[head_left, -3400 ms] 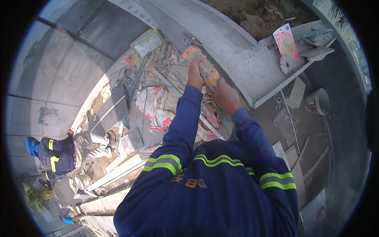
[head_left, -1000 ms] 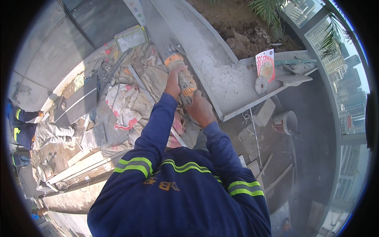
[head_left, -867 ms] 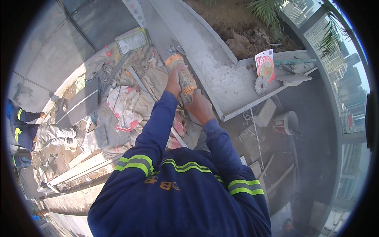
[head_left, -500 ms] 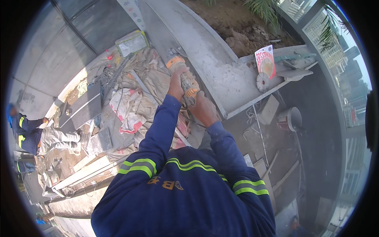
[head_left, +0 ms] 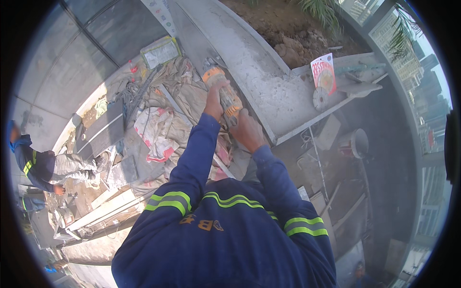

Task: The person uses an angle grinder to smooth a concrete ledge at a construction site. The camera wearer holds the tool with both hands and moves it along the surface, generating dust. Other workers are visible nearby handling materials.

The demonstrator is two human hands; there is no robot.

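Observation:
My left hand (head_left: pixel 214 100) is wrapped round the front part of a dusty orange and grey angle grinder (head_left: pixel 230 100). Behind it, my right hand (head_left: pixel 248 131) grips the rear end of the body. The grinder's head (head_left: pixel 210 63) is against or very close to the edge of the pale stone ledge (head_left: pixel 257 72); whether it touches I cannot tell. Its disc is hard to make out. Crumpled dusty cloths and sacks (head_left: pixel 158 129) lie just left of the tool.
A loose cutting disc (head_left: pixel 320 98) and a red-and-white disc package (head_left: pixel 324 74) rest on the ledge's right arm. Below stands a white bucket (head_left: pixel 354 144), blurred by dust haze. A co-worker (head_left: pixel 36 161) bends at the far left among boards (head_left: pixel 103 132). Soil (head_left: pixel 297 41) fills the planter.
The dust haze at the right around the bucket has thickened. At the far left the co-worker has shifted and lowered an arm. My hands and the grinder have hardly moved.

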